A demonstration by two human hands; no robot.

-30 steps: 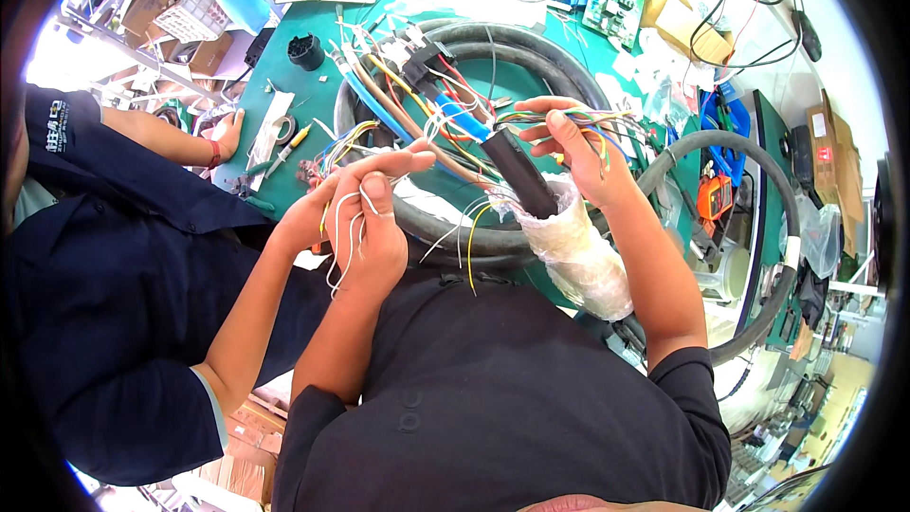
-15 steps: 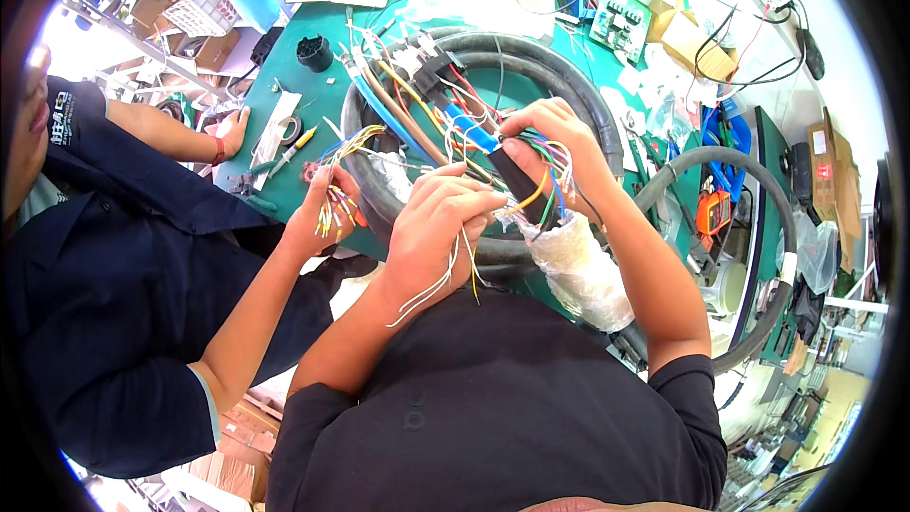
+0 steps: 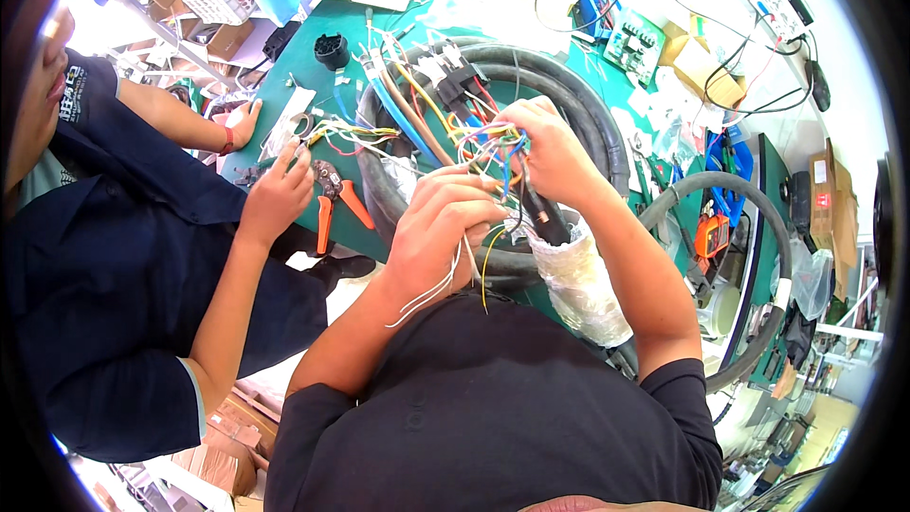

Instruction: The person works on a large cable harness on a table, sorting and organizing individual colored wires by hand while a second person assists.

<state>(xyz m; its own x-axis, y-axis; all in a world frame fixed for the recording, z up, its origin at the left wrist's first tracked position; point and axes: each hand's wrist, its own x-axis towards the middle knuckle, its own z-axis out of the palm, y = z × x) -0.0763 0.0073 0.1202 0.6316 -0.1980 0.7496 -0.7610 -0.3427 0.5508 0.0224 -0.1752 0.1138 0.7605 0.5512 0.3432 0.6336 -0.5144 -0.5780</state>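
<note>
My left hand (image 3: 438, 228) is closed in a pinch on thin white wires (image 3: 438, 292), whose loose ends hang below the fingers. Just right of it, my right hand (image 3: 552, 154) is closed on a bunch of coloured wires (image 3: 495, 140). These fan out around a black cable (image 3: 545, 218), which runs into a clear plastic wrapping (image 3: 586, 292) near my body. A thin yellow wire (image 3: 485, 270) dangles between my hands. Beyond them, thick blue and brown wires (image 3: 408, 112) and a black block (image 3: 459, 85) lie over a coiled black cable (image 3: 607, 128).
At left, a co-worker's hand (image 3: 281, 192) holds wire ends next to a crimping tool (image 3: 334, 197) with orange handles. A round black connector (image 3: 331, 51) stands on the green table (image 3: 301, 62). A circuit board (image 3: 633, 45) and an orange meter (image 3: 711, 235) lie to the right.
My right hand has shifted over the coloured wires, which now gather at its fingertips. The co-worker's hand has moved left, uncovering the crimping tool. The whole view has shifted slightly.
</note>
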